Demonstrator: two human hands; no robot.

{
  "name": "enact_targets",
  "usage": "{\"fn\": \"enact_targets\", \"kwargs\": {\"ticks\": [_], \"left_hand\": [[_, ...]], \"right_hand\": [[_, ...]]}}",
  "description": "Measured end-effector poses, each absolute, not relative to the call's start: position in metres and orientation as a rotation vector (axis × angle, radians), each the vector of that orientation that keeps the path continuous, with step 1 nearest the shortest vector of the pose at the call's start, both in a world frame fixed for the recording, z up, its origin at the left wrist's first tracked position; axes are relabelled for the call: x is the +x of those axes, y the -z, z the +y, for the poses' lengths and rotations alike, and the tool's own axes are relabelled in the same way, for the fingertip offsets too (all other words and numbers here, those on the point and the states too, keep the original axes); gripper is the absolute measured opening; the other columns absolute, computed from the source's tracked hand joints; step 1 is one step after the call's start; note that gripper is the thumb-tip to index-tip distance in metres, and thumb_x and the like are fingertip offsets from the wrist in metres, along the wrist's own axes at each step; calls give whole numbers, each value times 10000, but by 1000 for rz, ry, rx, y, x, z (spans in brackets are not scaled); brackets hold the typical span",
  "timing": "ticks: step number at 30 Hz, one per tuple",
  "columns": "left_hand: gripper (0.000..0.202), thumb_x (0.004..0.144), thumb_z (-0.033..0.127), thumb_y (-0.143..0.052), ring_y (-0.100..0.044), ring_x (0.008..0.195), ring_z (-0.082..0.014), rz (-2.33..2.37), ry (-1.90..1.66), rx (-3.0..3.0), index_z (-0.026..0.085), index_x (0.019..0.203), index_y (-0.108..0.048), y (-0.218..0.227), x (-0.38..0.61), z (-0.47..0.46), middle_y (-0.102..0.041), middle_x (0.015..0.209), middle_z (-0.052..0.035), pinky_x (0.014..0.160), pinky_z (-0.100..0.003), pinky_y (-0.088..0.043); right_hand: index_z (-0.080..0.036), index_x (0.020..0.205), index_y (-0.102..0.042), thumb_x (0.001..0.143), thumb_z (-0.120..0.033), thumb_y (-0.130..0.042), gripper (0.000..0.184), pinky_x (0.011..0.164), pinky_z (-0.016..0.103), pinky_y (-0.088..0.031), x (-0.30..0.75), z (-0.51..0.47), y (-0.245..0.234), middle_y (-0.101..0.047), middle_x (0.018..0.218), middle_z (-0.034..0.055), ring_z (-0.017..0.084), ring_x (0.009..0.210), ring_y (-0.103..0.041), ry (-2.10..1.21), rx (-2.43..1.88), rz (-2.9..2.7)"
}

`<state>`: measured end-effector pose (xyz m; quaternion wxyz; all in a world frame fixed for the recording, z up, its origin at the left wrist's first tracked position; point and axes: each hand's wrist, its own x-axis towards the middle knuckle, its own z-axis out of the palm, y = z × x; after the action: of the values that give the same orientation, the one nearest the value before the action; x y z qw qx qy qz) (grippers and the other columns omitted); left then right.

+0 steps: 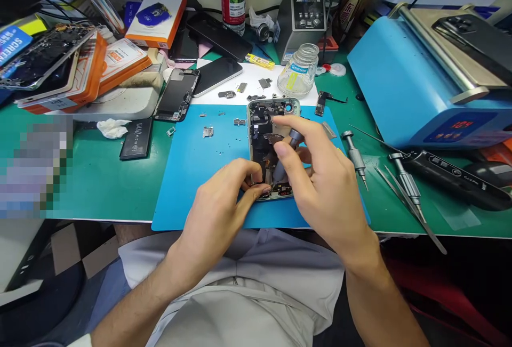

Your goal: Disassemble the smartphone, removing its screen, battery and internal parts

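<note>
An opened phone body [267, 123] lies on the blue mat [192, 176], its insides showing. My left hand [224, 203] pinches the phone's lower left edge, fingers closed on the frame. My right hand [320, 182] holds a small grey-capped screwdriver [288, 147] upright over the phone's lower half, thumb and forefinger around the cap. Tiny metal shields and screws [208, 131] lie scattered on the mat to the left of the phone.
A black battery [136, 139] and a detached screen [176, 95] lie left. A glass jar [299, 72] stands behind the phone. Two more screwdrivers [356, 158], tweezers and a black tool [452, 176] lie right, before a blue machine [416, 80]. Orange boxes are stacked far left.
</note>
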<state>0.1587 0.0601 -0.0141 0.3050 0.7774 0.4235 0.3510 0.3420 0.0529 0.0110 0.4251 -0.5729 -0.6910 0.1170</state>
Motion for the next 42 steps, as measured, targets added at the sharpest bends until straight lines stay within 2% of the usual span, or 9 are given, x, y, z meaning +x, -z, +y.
{"fn": "enact_targets", "kwargs": {"ticks": [6,9,13,17,21,25,29,34,42], "left_hand": [[209,1054,91,-664,-718,857,-138,1130,-923,2036,269,1064,-554,12,159,60,-702,956,54,714,-245,-509],[172,1067,111,-622,-707,844,-148,1122,-922,2047,269,1056,-554,13,159,60,-698,945,44,717,-259,-508],[177,1076,111,-632,-682,843,-152,1121,-919,2074,266,1046,-551,15,159,61,-689,955,40,744,-276,-494],[212,1074,84,-642,-666,848,-142,1096,-913,2074,264,1037,-535,15,158,61,-665,948,51,756,-271,-476],[202,1085,89,-627,-658,866,-145,1085,-907,2082,266,1045,-537,17,156,60,-665,975,45,779,-280,-474],[204,1088,106,-650,-657,879,-143,1090,-890,2082,265,1043,-532,18,156,60,-665,986,48,777,-277,-466],[226,1083,62,-631,-658,889,-122,1077,-897,2075,263,1047,-533,17,157,60,-655,983,60,787,-251,-466],[230,1082,40,-614,-650,882,-109,1066,-907,2062,257,1051,-544,15,158,60,-658,980,66,783,-237,-466],[164,1070,78,-703,-666,956,-101,1018,-880,2103,238,1093,-674,12,155,61,-691,1071,41,847,-210,-473]], "right_hand": [[-247,1400,-651,1097,-262,-571,313,731,401,-599,338,60,-29,-728,1306,96,251,932,-727,-148,-1597,-1953],[-257,1406,-631,1066,-169,-467,388,714,388,-574,337,60,-30,-694,1321,103,259,981,-715,-146,-1592,-1979],[-255,1389,-620,1084,-251,-537,316,709,394,-571,339,60,-27,-688,1312,105,248,936,-702,-185,-1530,-1942],[-255,1423,-611,1088,-170,-455,379,774,402,-595,341,60,-23,-680,1276,103,261,1067,-710,-245,-1458,-1890],[-278,1420,-605,1091,-225,-554,337,787,405,-621,343,60,-18,-683,1184,80,251,1047,-702,-247,-1424,-1820],[-303,1413,-552,1069,-209,-624,364,715,344,-607,345,56,-14,-709,1142,40,212,983,-724,-475,-1365,-1667],[-280,1314,-615,1059,-266,-722,276,637,287,-578,344,51,-12,-747,1084,15,177,907,-734,-559,-1355,-1585],[-325,1460,-646,1062,-267,-728,410,722,353,-646,342,47,-4,-758,1062,8,176,810,-709,-417,-1321,-1642],[-330,1467,-606,1090,-272,-684,389,412,277,-535,342,42,4,-742,966,-5,133,581,-633,-452,-1222,-1229]]}}
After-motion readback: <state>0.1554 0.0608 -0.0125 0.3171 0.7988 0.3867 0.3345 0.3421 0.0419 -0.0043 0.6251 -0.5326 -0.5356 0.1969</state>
